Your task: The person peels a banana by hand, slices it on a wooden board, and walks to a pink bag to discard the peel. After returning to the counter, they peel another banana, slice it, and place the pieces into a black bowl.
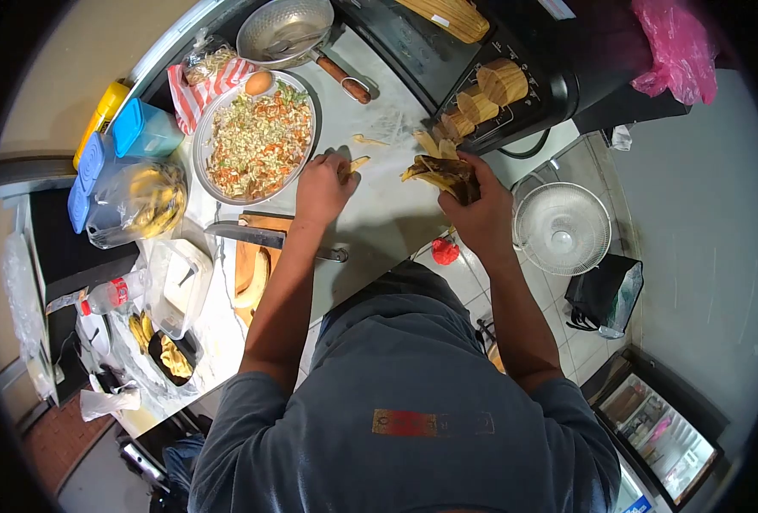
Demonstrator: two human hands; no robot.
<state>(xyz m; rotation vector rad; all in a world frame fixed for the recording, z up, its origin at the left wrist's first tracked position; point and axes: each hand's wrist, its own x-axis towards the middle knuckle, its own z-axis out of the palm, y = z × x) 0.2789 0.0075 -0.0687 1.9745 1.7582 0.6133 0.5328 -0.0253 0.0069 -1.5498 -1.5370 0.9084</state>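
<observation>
My right hand is closed round dark, browned banana peels above the right part of the counter. My left hand has its fingers closed on a small yellow piece of peel, just right of a round tray of chopped vegetables. A thin peel strip lies on the counter between the hands. Below my left wrist, a large knife rests across a wooden cutting board, with a peeled banana on the board.
A metal pan and an egg are at the back. An oven stands at the back right. At the left are bagged bananas, a plastic container and a bottle. A colander is at the right.
</observation>
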